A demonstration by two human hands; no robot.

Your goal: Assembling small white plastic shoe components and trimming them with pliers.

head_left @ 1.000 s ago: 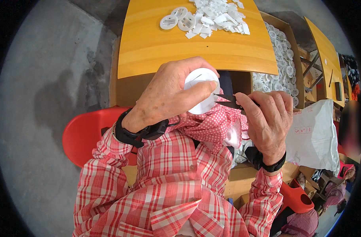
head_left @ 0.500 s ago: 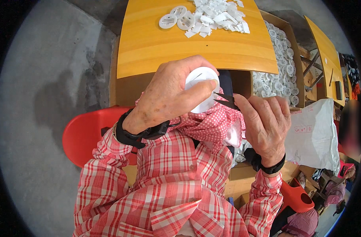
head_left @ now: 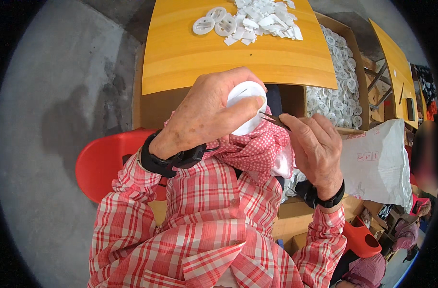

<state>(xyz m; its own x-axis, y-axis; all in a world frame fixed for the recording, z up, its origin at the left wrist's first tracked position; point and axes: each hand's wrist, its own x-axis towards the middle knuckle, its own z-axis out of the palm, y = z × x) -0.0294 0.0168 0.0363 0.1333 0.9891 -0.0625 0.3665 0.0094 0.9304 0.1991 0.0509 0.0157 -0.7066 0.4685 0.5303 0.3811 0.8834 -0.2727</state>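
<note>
My left hand (head_left: 211, 109) is closed on a round white plastic disc (head_left: 246, 125), thumb across its face and fingers behind it. A slot shows near the disc's upper edge. My right hand (head_left: 317, 146) grips a pair of dark thread snips (head_left: 275, 120), whose handle is mostly hidden by the fingers. The blades lie almost together, with their tips at the disc's right edge, just below my left thumb tip. Beneath the disc is a red cloth with white dots (head_left: 250, 153), over my lap.
On the yellow table (head_left: 228, 67) ahead lie several white discs (head_left: 203, 25) and a heap of white plastic pieces (head_left: 267, 21). A carton of white discs (head_left: 341, 77) stands right of it. A white sack (head_left: 379, 163) and red stools (head_left: 101, 165) are nearby.
The snips' blades have gone from spread apart to nearly together at the disc's edge. My right hand has shifted slightly left; the left hand and disc have barely moved.
</note>
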